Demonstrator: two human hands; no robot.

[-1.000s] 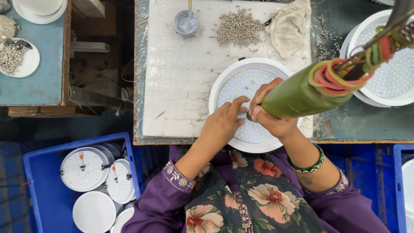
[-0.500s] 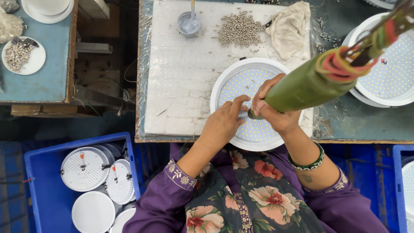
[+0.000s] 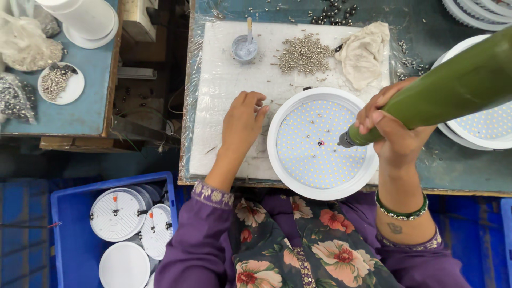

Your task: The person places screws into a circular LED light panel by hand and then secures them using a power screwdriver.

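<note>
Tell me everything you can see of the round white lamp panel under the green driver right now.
The round lamp panel lies flat, face up, on the white board at the table's near edge, slightly overhanging it. It has a smooth white rim, seemingly plastic, around a disc dotted with rows of small yellowish diodes. A few tiny screws lie on the disc. The green driver, gripped in the right hand, hangs over its right part. The left hand rests on the board just left of the rim.

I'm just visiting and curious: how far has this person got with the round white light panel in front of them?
Done, it seems: round white lamps lie in the blue crate. In hand: the right hand grips a green power screwdriver, tip over the round white LED panel; the left hand rests on the white board beside it. Left: a heap of small metal screws and more panels wait at the right.
</note>
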